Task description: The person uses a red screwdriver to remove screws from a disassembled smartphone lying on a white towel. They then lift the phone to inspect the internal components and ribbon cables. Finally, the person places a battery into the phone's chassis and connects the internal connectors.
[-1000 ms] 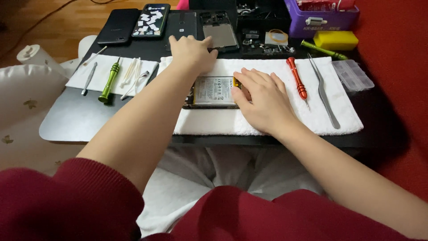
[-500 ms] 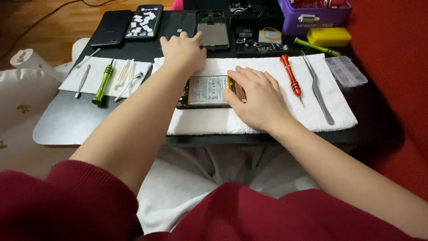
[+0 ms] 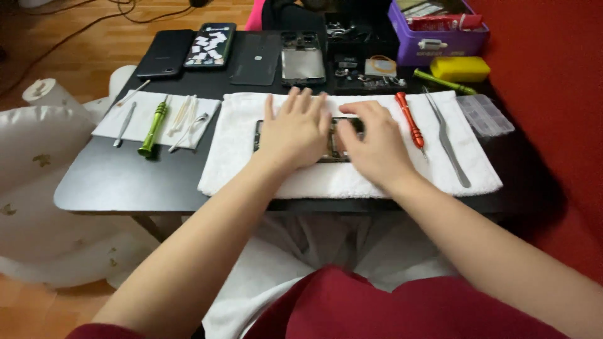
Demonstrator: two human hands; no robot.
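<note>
Both hands sit on the opened phone, which lies flat on the white towel at the middle of the desk, nearer its front edge. Left hand lies palm down with fingers spread, covering the phone's left half; flat on it, not gripping. Right hand rests on the right half, fingers curled toward the phone's top edge; whether it pinches anything there cannot be told, since the fingertips are hidden and blurred. Only a dark strip of the phone's frame and innards shows between and around the hands. On the same towel, right of the right hand: an orange screwdriver, close beside the knuckles, then long metal tweezers angled toward the front right corner. A clear parts box sits at the towel's right end. On a smaller white cloth toward the left edge: a green screwdriver, a thin metal pick and pale plastic pry sticks. Along the back edge: a black phone, a phone with white scraps on its screen, a dark back cover, a bare phone frame, and loose small parts. At the back right corner: a purple box, with a yellow block in front of it.
</note>
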